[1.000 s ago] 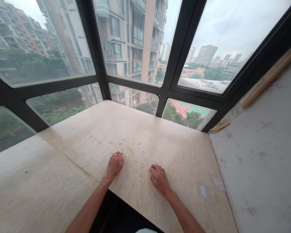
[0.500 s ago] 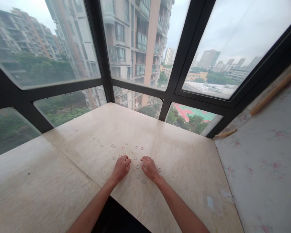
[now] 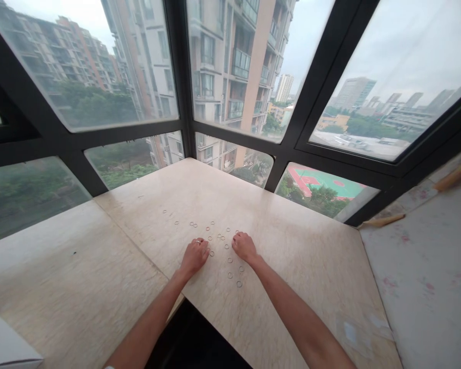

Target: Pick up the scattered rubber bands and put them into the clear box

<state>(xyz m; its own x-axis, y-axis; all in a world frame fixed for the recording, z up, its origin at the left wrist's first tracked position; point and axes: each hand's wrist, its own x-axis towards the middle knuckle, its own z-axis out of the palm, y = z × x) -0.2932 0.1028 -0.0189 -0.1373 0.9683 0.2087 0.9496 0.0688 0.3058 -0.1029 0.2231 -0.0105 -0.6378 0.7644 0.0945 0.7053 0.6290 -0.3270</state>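
Observation:
Several thin metal rings (image 3: 230, 260) lie scattered over the pale marbled tabletop (image 3: 299, 266), among them a reddish ring (image 3: 208, 228). My left hand (image 3: 195, 256), wearing a finger ring, rests low over the group's left side. Its fingers are curled down, and what lies beneath them is hidden; a small ring (image 3: 211, 253) is beside its thumb. On the right side, my right hand (image 3: 245, 246) has its fingertips pinched together at the tabletop over another ring (image 3: 237, 232), which is partly covered. Below that hand lies a loose ring (image 3: 242, 269).
Dark-framed windows (image 3: 288, 146) border the table's far edges. A seam (image 3: 138, 251) crosses the tabletop. A white box (image 3: 7, 343) stands at lower left, and a clear plastic packet (image 3: 351, 333) lies at lower right. A flower-patterned wall (image 3: 426, 287) closes the right side.
My right hand has moved forward to the ring by its fingertips. One ring near it now lies farther left. My left hand has shifted slightly left, and the camera view has turned left.

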